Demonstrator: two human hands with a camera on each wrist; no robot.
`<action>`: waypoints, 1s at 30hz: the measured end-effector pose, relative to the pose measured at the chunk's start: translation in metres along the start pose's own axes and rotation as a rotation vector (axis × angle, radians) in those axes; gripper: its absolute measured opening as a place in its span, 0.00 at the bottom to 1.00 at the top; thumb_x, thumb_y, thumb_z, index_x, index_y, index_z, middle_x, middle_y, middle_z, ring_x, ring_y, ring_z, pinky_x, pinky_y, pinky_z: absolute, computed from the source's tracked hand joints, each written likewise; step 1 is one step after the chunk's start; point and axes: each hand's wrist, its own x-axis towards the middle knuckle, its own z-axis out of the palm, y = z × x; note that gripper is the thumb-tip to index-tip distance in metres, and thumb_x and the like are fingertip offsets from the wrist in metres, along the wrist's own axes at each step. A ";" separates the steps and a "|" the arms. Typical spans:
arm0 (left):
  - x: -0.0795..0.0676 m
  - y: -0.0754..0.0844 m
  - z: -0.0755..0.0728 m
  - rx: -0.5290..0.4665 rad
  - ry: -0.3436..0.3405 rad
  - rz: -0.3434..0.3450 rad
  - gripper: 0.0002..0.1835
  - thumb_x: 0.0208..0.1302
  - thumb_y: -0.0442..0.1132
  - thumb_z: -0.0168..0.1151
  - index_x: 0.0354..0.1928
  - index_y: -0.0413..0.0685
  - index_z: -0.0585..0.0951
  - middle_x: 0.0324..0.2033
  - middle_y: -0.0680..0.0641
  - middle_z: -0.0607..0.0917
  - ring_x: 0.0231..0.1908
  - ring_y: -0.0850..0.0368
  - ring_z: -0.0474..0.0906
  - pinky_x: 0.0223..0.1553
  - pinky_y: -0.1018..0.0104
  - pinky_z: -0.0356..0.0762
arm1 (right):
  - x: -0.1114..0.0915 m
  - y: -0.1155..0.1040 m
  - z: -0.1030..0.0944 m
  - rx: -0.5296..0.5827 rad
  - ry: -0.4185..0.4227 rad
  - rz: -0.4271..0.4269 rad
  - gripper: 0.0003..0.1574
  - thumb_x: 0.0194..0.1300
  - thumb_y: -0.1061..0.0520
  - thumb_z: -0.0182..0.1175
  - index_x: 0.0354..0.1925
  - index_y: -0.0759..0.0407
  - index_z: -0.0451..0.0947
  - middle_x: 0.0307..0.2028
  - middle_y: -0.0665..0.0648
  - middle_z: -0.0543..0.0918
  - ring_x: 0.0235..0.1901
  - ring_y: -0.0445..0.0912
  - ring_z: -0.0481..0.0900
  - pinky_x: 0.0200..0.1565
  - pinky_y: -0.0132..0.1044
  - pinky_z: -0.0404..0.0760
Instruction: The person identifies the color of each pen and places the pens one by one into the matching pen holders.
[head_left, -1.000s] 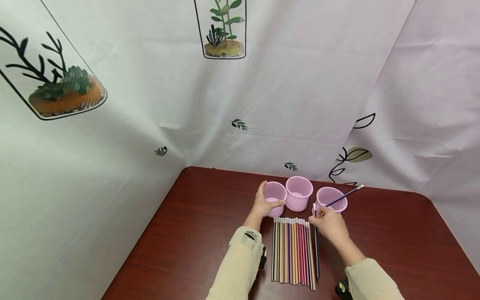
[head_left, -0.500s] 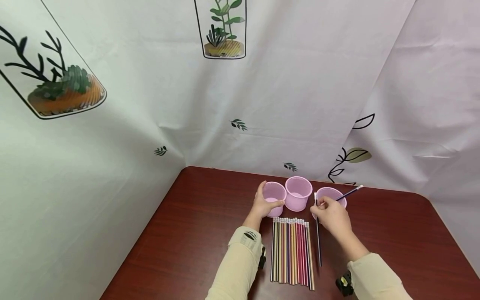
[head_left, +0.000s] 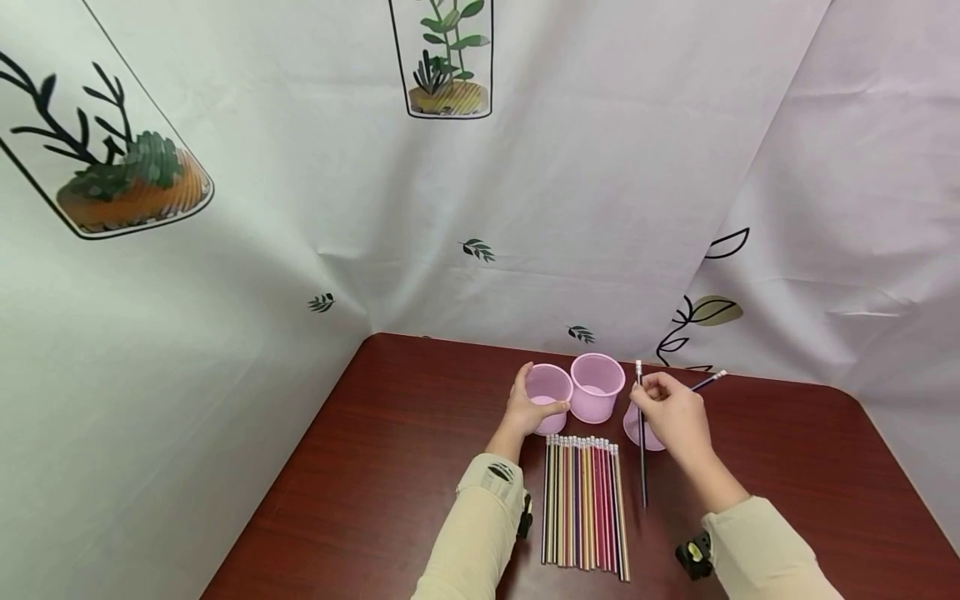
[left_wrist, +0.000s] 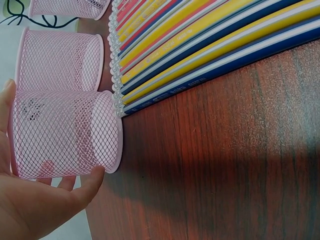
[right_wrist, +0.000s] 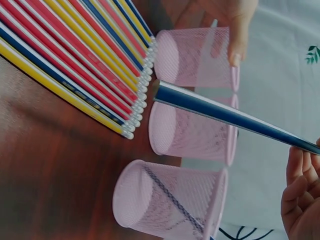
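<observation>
My left hand [head_left: 525, 410] holds the leftmost pink mesh pencil cup [left_wrist: 65, 135], thumb and fingers spread around its side. A blue-and-white striped pencil [right_wrist: 225, 115] is pinched near its eraser end by my right hand [head_left: 675, 417]. It hangs nearly upright in front of the right pink mesh cup [right_wrist: 160, 197], lower end off the table. That cup is partly hidden by the hand in the head view. Inside it leans one dark blue pencil [head_left: 708, 381]. The middle cup [head_left: 596, 404] stands beside the left one, with no pencil in it.
A row of striped pencils [head_left: 581, 504], yellow, red and blue, lies side by side on the dark red wooden table [head_left: 360, 500], eraser ends toward the cups. Behind the table hangs a white patterned cloth [head_left: 525, 192].
My right hand has lifted the blue pencil from beside the row, up and slightly right, in front of the right cup. My left hand stays on the left cup.
</observation>
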 end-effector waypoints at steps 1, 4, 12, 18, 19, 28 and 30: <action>0.000 0.000 0.000 0.000 0.001 0.002 0.53 0.38 0.38 0.78 0.68 0.54 0.58 0.62 0.39 0.64 0.59 0.42 0.63 0.58 0.48 0.62 | 0.001 -0.001 -0.002 0.011 0.011 -0.001 0.05 0.53 0.58 0.61 0.27 0.59 0.78 0.20 0.51 0.77 0.20 0.40 0.69 0.22 0.31 0.66; 0.000 0.000 0.000 0.001 0.003 0.003 0.53 0.38 0.38 0.78 0.68 0.54 0.58 0.62 0.39 0.64 0.59 0.42 0.63 0.57 0.48 0.62 | 0.005 -0.003 -0.008 0.036 0.035 -0.018 0.06 0.56 0.57 0.61 0.27 0.60 0.79 0.20 0.52 0.78 0.18 0.37 0.68 0.21 0.28 0.66; -0.001 0.001 -0.001 0.006 -0.002 -0.003 0.53 0.38 0.39 0.78 0.68 0.55 0.58 0.62 0.39 0.64 0.59 0.41 0.63 0.57 0.48 0.62 | 0.020 -0.006 -0.024 0.085 0.055 -0.047 0.11 0.60 0.55 0.62 0.30 0.63 0.79 0.21 0.55 0.79 0.18 0.33 0.70 0.26 0.26 0.66; 0.000 0.000 0.000 0.004 -0.002 -0.002 0.53 0.38 0.39 0.78 0.68 0.55 0.58 0.62 0.39 0.64 0.59 0.40 0.63 0.57 0.48 0.62 | 0.033 -0.010 -0.038 0.182 0.081 -0.013 0.11 0.60 0.57 0.61 0.33 0.66 0.78 0.20 0.46 0.78 0.16 0.33 0.76 0.23 0.22 0.71; 0.000 0.000 0.000 0.004 -0.003 -0.002 0.53 0.38 0.39 0.78 0.68 0.55 0.58 0.62 0.39 0.64 0.59 0.40 0.63 0.57 0.48 0.62 | 0.035 -0.011 -0.040 0.194 0.086 -0.003 0.11 0.60 0.57 0.61 0.33 0.66 0.78 0.20 0.43 0.77 0.16 0.33 0.76 0.23 0.21 0.71; 0.000 0.000 0.001 -0.009 -0.004 0.006 0.53 0.38 0.38 0.78 0.68 0.54 0.58 0.62 0.39 0.64 0.59 0.42 0.63 0.58 0.49 0.62 | 0.044 -0.014 -0.054 0.354 0.147 0.081 0.07 0.60 0.60 0.59 0.34 0.63 0.74 0.20 0.36 0.75 0.16 0.29 0.75 0.18 0.24 0.75; 0.000 0.000 0.001 -0.012 -0.004 0.008 0.53 0.38 0.38 0.78 0.68 0.54 0.58 0.62 0.39 0.64 0.59 0.42 0.63 0.58 0.49 0.62 | 0.046 -0.014 -0.055 0.398 0.173 0.102 0.03 0.60 0.60 0.59 0.33 0.59 0.74 0.20 0.38 0.75 0.16 0.30 0.75 0.18 0.23 0.75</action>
